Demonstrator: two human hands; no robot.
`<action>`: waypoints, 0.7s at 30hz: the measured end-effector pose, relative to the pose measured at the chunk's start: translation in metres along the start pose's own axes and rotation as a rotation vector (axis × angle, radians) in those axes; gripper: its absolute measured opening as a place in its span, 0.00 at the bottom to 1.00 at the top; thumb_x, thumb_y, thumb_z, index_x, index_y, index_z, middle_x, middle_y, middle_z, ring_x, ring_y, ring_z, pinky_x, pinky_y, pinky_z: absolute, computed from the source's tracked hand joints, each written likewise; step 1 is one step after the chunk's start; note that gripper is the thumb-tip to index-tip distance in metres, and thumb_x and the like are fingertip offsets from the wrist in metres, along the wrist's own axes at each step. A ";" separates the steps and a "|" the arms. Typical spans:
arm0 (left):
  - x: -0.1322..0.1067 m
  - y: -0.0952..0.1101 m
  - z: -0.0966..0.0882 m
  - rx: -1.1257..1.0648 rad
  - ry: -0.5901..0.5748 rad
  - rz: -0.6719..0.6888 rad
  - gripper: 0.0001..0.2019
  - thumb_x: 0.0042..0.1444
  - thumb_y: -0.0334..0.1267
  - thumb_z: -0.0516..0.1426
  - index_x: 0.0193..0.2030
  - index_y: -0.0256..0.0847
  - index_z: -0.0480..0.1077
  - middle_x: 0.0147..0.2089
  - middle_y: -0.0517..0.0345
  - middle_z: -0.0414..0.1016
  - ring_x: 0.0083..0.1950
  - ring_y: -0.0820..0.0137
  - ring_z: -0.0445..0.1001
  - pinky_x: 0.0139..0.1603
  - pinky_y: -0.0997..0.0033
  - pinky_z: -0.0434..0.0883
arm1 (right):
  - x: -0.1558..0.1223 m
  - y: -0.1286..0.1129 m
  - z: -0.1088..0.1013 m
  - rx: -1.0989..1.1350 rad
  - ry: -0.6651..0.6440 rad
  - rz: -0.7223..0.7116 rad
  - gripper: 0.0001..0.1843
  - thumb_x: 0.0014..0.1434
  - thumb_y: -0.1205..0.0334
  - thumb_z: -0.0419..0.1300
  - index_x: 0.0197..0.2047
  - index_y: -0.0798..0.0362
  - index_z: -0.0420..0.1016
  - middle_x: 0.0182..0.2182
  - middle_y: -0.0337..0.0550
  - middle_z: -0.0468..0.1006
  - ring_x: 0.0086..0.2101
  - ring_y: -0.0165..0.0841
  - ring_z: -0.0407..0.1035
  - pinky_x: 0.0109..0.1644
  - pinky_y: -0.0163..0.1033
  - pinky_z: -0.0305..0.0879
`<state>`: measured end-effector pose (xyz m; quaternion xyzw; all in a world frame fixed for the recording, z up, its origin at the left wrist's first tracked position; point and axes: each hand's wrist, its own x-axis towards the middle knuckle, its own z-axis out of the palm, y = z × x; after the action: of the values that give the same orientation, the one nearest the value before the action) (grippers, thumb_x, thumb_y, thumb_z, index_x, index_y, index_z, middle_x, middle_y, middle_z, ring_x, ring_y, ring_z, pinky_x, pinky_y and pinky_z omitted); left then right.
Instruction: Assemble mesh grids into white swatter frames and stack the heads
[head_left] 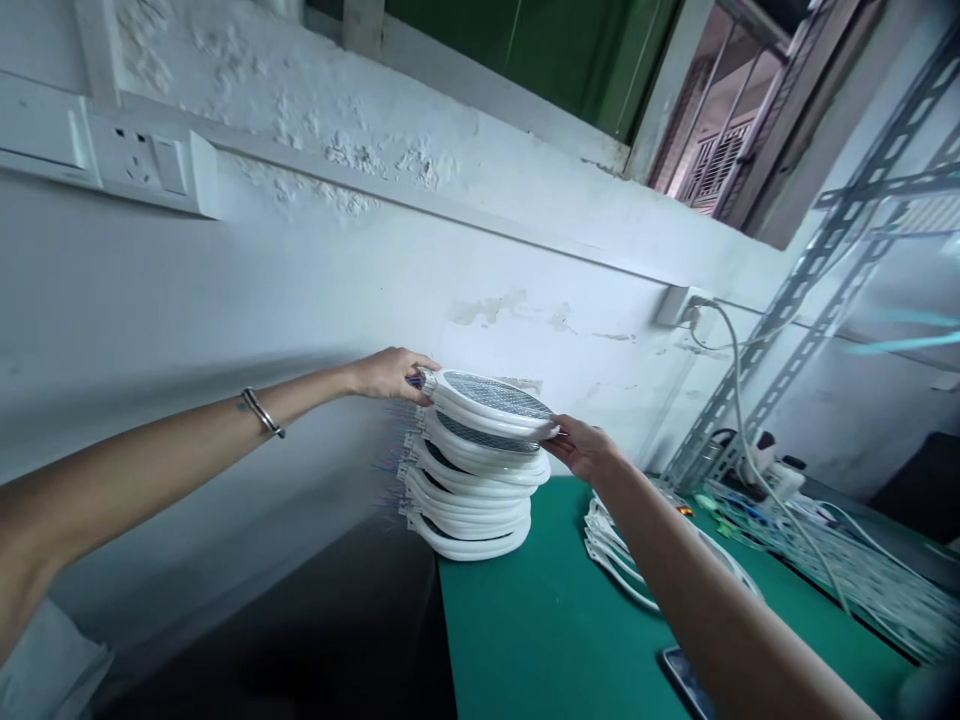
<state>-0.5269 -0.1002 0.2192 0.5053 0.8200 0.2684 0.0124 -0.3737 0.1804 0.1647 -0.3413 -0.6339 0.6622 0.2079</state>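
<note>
A stack of several white round frames with mesh centres (472, 470) stands at the far left corner of a green table (547, 620), against the white wall. My left hand (390, 375) grips the left end of the topmost frame (491, 400), where short wires stick out. My right hand (581, 447) holds the same frame's right rim, fingers curled under it. The top frame lies tilted on the pile. A metal bangle sits on my left wrist.
A lower pile of white frames (611, 545) lies behind my right forearm. A phone (679, 675) rests near the table's front edge. Cables and a perforated metal rack (810, 290) fill the right side. A wall socket (142, 160) is upper left.
</note>
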 end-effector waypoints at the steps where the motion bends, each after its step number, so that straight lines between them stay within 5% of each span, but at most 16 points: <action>1: -0.001 -0.003 -0.003 -0.001 -0.026 -0.002 0.37 0.44 0.52 0.65 0.60 0.40 0.68 0.53 0.55 0.78 0.57 0.60 0.72 0.55 0.73 0.64 | -0.001 0.003 0.005 -0.044 0.002 -0.022 0.15 0.64 0.57 0.58 0.51 0.55 0.70 0.45 0.45 0.74 0.38 0.32 0.72 0.39 0.42 0.73; 8: -0.002 -0.032 0.012 0.132 -0.020 0.021 0.37 0.50 0.54 0.61 0.64 0.41 0.61 0.59 0.52 0.72 0.59 0.62 0.71 0.53 0.73 0.65 | -0.010 0.016 0.016 -0.508 0.173 -0.243 0.20 0.63 0.52 0.58 0.55 0.52 0.69 0.55 0.50 0.70 0.52 0.42 0.67 0.54 0.54 0.66; 11: -0.004 -0.035 0.017 0.204 -0.002 0.036 0.34 0.52 0.54 0.60 0.64 0.44 0.61 0.61 0.52 0.71 0.60 0.60 0.70 0.57 0.68 0.64 | -0.016 0.013 0.016 -0.711 0.241 -0.408 0.30 0.63 0.53 0.56 0.66 0.53 0.59 0.67 0.56 0.54 0.66 0.51 0.42 0.67 0.62 0.42; 14: -0.008 -0.032 0.018 0.298 0.025 0.098 0.33 0.55 0.54 0.60 0.65 0.45 0.60 0.69 0.50 0.58 0.68 0.57 0.59 0.66 0.60 0.53 | -0.019 0.008 0.019 -0.866 0.163 -0.628 0.32 0.66 0.51 0.47 0.70 0.48 0.49 0.71 0.42 0.39 0.68 0.43 0.21 0.69 0.57 0.25; 17: -0.010 -0.029 0.019 0.491 0.071 0.318 0.35 0.58 0.51 0.60 0.68 0.44 0.53 0.73 0.50 0.47 0.72 0.59 0.49 0.71 0.55 0.43 | -0.013 0.004 0.022 -0.996 -0.040 -0.743 0.30 0.67 0.44 0.40 0.69 0.39 0.52 0.71 0.31 0.41 0.68 0.40 0.24 0.69 0.58 0.25; 21: -0.008 -0.031 0.025 0.691 0.121 0.605 0.24 0.63 0.40 0.57 0.64 0.38 0.60 0.64 0.48 0.66 0.66 0.63 0.64 0.70 0.60 0.54 | 0.000 0.002 0.021 -1.109 -0.260 -0.719 0.29 0.67 0.46 0.37 0.67 0.39 0.59 0.67 0.36 0.56 0.67 0.41 0.42 0.68 0.58 0.39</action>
<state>-0.5417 -0.1067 0.1817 0.6798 0.6765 0.0001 -0.2834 -0.3884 0.1651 0.1625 -0.0829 -0.9742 0.1640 0.1313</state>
